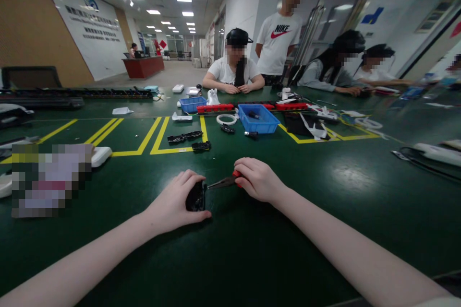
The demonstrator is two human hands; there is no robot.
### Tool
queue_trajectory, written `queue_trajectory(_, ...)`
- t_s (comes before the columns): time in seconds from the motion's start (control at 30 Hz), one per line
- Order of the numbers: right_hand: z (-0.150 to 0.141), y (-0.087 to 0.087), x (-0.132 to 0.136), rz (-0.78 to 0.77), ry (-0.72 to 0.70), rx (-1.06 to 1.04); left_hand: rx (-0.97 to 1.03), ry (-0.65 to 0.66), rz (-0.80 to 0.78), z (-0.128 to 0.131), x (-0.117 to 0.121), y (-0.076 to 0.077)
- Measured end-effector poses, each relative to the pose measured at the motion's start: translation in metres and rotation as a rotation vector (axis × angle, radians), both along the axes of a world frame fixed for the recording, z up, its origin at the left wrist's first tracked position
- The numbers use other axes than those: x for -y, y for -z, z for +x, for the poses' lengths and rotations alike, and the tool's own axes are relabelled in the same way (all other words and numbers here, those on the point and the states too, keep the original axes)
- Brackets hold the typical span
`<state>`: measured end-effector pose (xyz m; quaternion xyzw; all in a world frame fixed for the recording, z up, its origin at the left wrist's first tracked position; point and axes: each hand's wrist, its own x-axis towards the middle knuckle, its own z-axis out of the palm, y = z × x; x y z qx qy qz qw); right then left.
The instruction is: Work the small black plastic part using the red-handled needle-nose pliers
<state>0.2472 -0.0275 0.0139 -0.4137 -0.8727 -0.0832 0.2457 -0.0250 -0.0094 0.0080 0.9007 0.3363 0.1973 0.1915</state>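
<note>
Two bare hands meet over the table (230, 254). Fingers of the left hand (180, 201) curl around a dark, open-faced part (196, 197), its thumb along the near side. Fingers of the right hand (257, 180) are wrapped around the red handles of long-nosed pliers (224, 183), whose tips point left and reach the part's right edge; whether they pinch anything cannot be told.

The step in hand looks to be plier work on that edge. It seems to call for a firm left hold, tips set squarely on the right spot, then a controlled squeeze or pull.

Beyond the right fingers, well apart from them, sits a larger blue bin (262, 127) with a small dark piece (254, 114) lying inside and much of its floor bare. Farther off, beyond the left fingers, stands a smaller blue bin (194, 106); its contents are too small to make out. Between the left fingers and that smaller bin lie several black pieces (185, 137), outside either container.
</note>
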Motion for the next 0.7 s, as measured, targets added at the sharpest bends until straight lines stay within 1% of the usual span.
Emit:
queue_trajectory(0.17,-0.003,0.0,0.002,0.002,-0.012,0.024,0.022,0.038,-0.128,0.002,0.011,-0.008)
queue_trajectory(0.33,-0.013,0.001,0.007,0.019,-0.084,0.033,-0.069,0.065,-0.246,0.005,0.019,-0.015)
queue_trajectory(0.47,-0.02,0.002,0.009,0.014,-0.109,0.077,-0.116,0.124,-0.206,0.006,0.018,-0.018)
queue_trajectory(0.7,-0.021,0.002,0.011,0.044,-0.134,0.082,-0.121,0.23,-0.121,0.006,0.014,-0.015)
